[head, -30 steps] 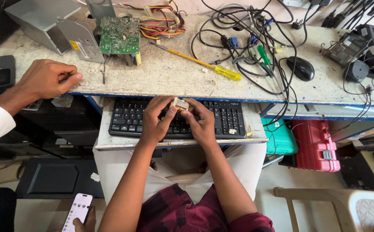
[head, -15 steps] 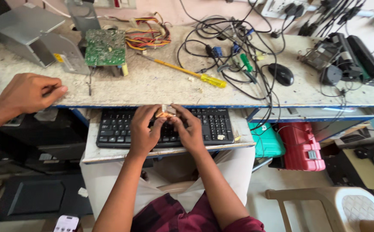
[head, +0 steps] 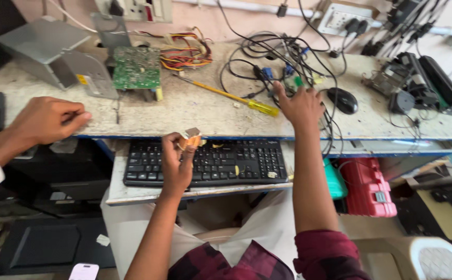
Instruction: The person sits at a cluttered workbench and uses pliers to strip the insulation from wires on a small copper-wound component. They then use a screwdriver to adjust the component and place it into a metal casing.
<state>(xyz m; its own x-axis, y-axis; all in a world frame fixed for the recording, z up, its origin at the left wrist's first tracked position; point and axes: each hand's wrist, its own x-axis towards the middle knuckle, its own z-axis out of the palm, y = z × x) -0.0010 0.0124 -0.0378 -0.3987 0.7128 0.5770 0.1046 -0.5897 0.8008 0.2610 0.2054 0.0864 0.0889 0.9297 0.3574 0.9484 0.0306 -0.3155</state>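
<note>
1. Workbench [head: 184,111]: cluttered, with a keyboard [head: 221,163] on the shelf under its front edge
2. Right hand [head: 301,106]: fingers spread, palm down among the cables [head: 267,62], touching the bench beside the yellow screwdriver [head: 226,94]; the screwdriver's long axis runs left-right, its handle nearest this hand
3. Left hand [head: 176,163]: over the keyboard, pinching a small metal part [head: 189,137]
4. A co-worker's hand [head: 47,119] rests at the bench's left, well apart

Hands: three, namely left hand [head: 176,163], right hand [head: 301,106], another person's hand [head: 47,120]
Keyboards: one [head: 221,162]
Screwdrivers: one, yellow-handled [head: 236,97]
Mice: one [head: 343,100]
Circuit boards: one, green [head: 137,67]
Red cases: one [head: 367,186]
</note>
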